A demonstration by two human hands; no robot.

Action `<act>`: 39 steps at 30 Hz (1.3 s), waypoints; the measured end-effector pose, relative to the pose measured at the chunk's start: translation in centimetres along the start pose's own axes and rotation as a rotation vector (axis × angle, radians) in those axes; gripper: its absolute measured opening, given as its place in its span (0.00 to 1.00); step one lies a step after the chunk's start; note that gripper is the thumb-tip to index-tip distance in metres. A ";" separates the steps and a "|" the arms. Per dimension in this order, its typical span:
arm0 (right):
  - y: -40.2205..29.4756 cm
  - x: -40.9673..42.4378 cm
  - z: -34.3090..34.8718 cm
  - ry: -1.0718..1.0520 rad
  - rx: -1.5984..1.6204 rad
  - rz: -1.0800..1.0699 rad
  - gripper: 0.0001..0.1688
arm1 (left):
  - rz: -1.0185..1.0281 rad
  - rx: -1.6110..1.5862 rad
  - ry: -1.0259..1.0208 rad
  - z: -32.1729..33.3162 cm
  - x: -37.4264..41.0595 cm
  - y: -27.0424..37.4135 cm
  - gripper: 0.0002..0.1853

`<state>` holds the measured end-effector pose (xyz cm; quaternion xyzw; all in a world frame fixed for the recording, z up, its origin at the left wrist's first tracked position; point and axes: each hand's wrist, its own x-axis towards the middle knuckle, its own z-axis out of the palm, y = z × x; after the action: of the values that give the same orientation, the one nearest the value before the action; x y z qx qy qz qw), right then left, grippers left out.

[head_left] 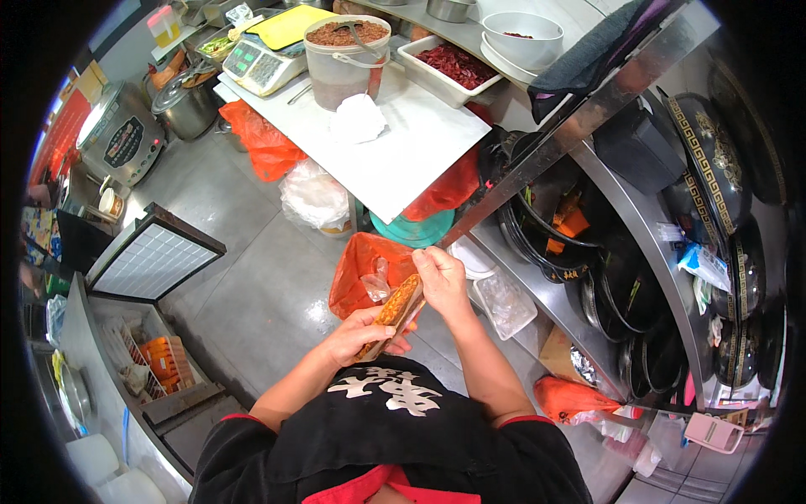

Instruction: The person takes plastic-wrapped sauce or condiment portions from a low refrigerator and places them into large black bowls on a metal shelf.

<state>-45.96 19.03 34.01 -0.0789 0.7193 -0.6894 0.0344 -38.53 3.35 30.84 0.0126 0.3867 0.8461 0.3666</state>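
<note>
Held at a slant in front of my apron, a long, flat packet (395, 303) shows orange-brown, grainy food through its wrapper. My left hand (368, 334) wraps around its lower part, thumb on top and fingers beneath. At the upper end my right hand (442, 277) grips the packet's edge, with thumb and forefinger pinched together. What lies between those fingertips is too small to make out. Just beyond the packet stands a bin lined with a red plastic bag (346, 277). Crumpled clear plastic (376, 280) lies inside the bag.
Ahead is a white worktop (403, 167) with a tub of brown minced food (348, 38), a scale (258, 66) and a tray of dried red chillies (456, 66). Steel shelves (655, 208) with black bowls rise at right. A chest with its lid raised (157, 255) stands left.
</note>
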 end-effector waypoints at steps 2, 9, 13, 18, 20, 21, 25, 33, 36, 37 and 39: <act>0.8 0.1 -0.7 -0.044 -0.153 -0.071 0.19 | 0.005 -0.023 -0.001 -0.2 -0.1 -0.1 0.22; 0.2 -0.4 -0.1 -0.139 0.030 0.071 0.19 | -0.004 0.102 -0.067 -1.5 -0.7 0.4 0.20; -2.6 -1.0 0.3 -0.156 0.042 0.186 0.19 | -0.024 0.248 -0.093 -0.3 -0.8 2.6 0.15; -3.0 -1.8 0.6 -0.254 0.019 0.308 0.24 | 0.020 0.429 -0.138 0.5 -0.2 2.8 0.10; -3.0 -1.8 0.5 -0.243 0.001 0.270 0.24 | 0.025 0.435 -0.094 1.2 -0.2 2.7 0.09; -2.7 -1.9 0.4 -0.235 -0.009 0.242 0.24 | 0.025 0.437 -0.076 1.6 -0.4 2.7 0.08; -3.4 -2.2 0.4 -0.263 -0.050 0.178 0.24 | 0.013 0.438 -0.020 1.6 -0.7 2.0 0.07; -3.3 -2.6 0.0 -0.290 -0.005 0.234 0.22 | -0.029 0.404 -0.036 1.1 -0.9 1.6 0.07; -3.1 -2.9 -0.3 -0.256 0.026 0.225 0.22 | -0.060 0.418 -0.049 1.5 -0.8 1.9 0.08; -3.0 -2.9 -0.4 -0.243 0.036 0.224 0.22 | -0.070 0.434 -0.060 1.6 -0.7 2.0 0.08; -2.3 -3.0 -0.5 -0.191 0.107 0.247 0.21 | -0.070 0.443 -0.037 1.4 -0.9 2.1 0.09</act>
<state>-42.90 19.95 36.14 -0.0532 0.6793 -0.7066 0.1911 -38.78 2.78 33.44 0.0949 0.5563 0.7271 0.3910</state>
